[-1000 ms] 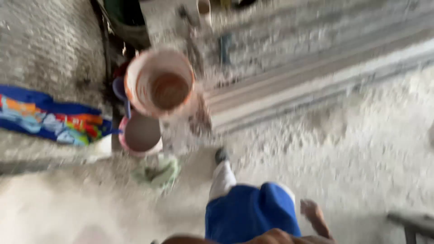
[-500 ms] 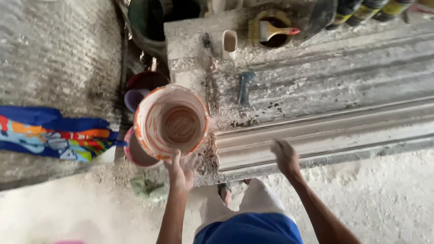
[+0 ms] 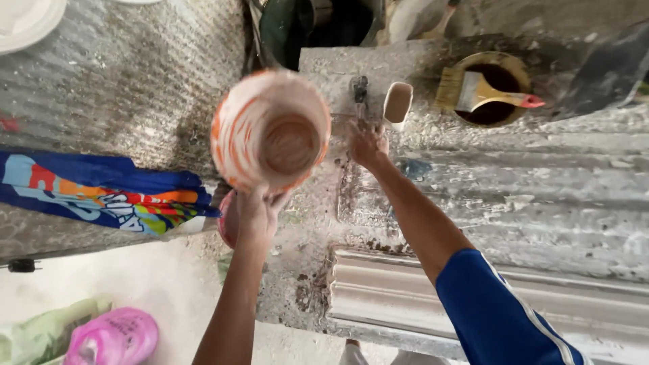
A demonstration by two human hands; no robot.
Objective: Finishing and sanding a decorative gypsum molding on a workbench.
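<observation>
A plaster-crusted worktop [image 3: 419,162] fills the middle and right of the frame, with a long white moulding [image 3: 473,297] lying along its lower edge. At the upper right a paintbrush [image 3: 483,91] with a reddish handle rests across a round tin of dark liquid [image 3: 497,111]. A small cup [image 3: 397,103] stands just above the right hand, and a dark scraper [image 3: 360,91] lies beside it to the left. A bright printed cloth [image 3: 101,196] hangs at the left, a dark green bin [image 3: 291,30] sits at the top centre, and a pink shoe [image 3: 111,336] lies at the lower left. The left hand [image 3: 257,209] holds a white and orange bucket [image 3: 270,128] by its lower rim, fingers curled around it, above the worktop's left edge at centre frame. The bucket's mouth faces the camera, its long axis running roughly along the line of sight. The right hand [image 3: 367,143] presses on the worktop near the cup, its fingers loosely bent and holding nothing that can be made out.
</observation>
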